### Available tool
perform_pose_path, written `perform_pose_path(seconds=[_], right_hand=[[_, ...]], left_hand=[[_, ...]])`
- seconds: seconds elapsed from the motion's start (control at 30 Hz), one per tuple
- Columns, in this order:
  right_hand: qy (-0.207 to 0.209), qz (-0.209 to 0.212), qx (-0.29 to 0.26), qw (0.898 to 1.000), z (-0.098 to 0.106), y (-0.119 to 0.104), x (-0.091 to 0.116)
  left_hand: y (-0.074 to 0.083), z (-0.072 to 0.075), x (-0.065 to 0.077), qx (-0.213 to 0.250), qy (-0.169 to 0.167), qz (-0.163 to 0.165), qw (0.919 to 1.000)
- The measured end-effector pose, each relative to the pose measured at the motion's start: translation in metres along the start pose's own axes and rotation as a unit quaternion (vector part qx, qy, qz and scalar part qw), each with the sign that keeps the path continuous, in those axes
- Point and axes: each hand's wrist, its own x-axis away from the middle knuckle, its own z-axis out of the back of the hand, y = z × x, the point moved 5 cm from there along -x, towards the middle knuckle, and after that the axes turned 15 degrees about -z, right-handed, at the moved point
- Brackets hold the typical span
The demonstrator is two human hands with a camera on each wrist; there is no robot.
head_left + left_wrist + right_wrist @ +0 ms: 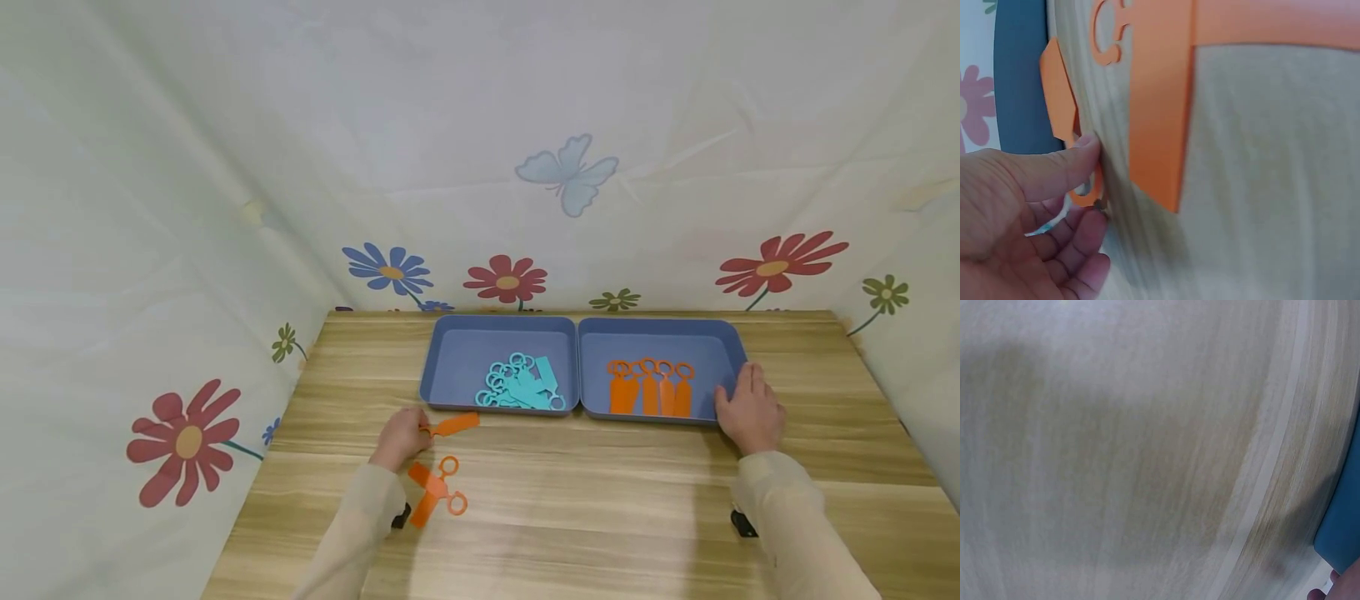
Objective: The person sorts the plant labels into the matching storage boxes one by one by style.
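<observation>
My left hand [402, 437] pinches the ring end of a flat orange tag [457, 424] just in front of the left blue tray. In the left wrist view, thumb and fingertips meet around the ring of this orange tag [1059, 94]. Two more orange tags [431, 492] lie crossed on the table nearer to me. My right hand [752, 410] rests at the front right corner of the right blue tray [660, 327], its fingers extended along the side. Several orange tags [651, 393] stand in a row inside that tray, rings toward the back.
The left blue tray [502, 323] holds a loose heap of turquoise ring tags [521, 385] and touches the right tray side by side. Both trays stand on a wooden table [585, 508] near its back edge. A flowered white cloth [450, 150] hangs behind and at the sides.
</observation>
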Motion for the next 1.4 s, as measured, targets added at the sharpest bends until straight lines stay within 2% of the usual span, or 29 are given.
perform_pose_path(seconds=[0.13, 0.3, 0.47, 0.67, 1.07, 1.2, 1.4], right_hand=[[-0.003, -0.002, -0.001, 1.0, 0.0, 0.0, 0.0], [0.0, 0.0, -0.002, 1.0, 0.0, 0.0, 0.0], [0.001, -0.001, 0.0, 1.0, 0.0, 0.001, 0.001], [-0.005, -0.002, 0.005, 1.0, 0.0, 0.001, 0.002], [-0.011, -0.006, 0.002, 1.0, 0.001, 0.0, 0.003], [-0.011, -0.006, 0.001, 1.0, 0.001, -0.001, 0.002], [-0.009, -0.004, -0.001, 1.0, 0.001, 0.0, 0.001]], left_hand=[[-0.001, -0.003, 0.005, 0.028, 0.024, -0.02, 0.9991], [-0.003, -0.006, 0.01, 0.04, 0.053, -0.062, 0.9958], [-0.007, -0.003, 0.012, 0.089, 0.057, -0.069, 0.992], [-0.006, 0.005, 0.012, 0.119, 0.032, -0.075, 0.9895], [0.015, 0.025, 0.007, 0.16, -0.03, -0.119, 0.9794], [0.021, 0.028, 0.003, 0.194, -0.051, -0.125, 0.9717], [0.031, 0.029, -0.004, 0.266, -0.09, -0.12, 0.9524]])
